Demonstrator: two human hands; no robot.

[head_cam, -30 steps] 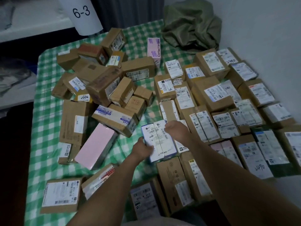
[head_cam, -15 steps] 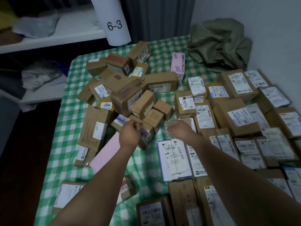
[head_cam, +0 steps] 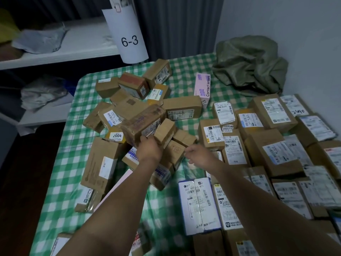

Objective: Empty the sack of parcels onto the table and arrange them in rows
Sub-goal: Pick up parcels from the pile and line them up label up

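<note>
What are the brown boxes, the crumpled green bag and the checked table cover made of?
Brown boxes: cardboard, matt, with folded edges and taped seams. Green bag: looks like woven plastic or coarse cloth, dull, slumped in stiff creases. Checked cover: probably thin plastic sheet or cloth; it lies in fine wrinkles.

Dim storeroom corner, low cool light, left side darkest.
White wall [head_cam: 286,19] on the right, meeting a grey pleated curtain [head_cam: 175,28] at the back. Left: white shelving. The upper shelf [head_cam: 88,43] carries a crumpled grey bag [head_cam: 40,40], the lower shelf [head_cam: 46,117] a second grey bag [head_cam: 43,93]. Something yellow at the top-left edge, too blurred to name. Paper sign [head_cam: 127,37] marked "6-3" hangs in front of the curtain. Floor [head_cam: 27,182] is dark, left of the table [head_cam: 60,209], which has a green-and-white checked cloth and runs up to the right wall.
</note>
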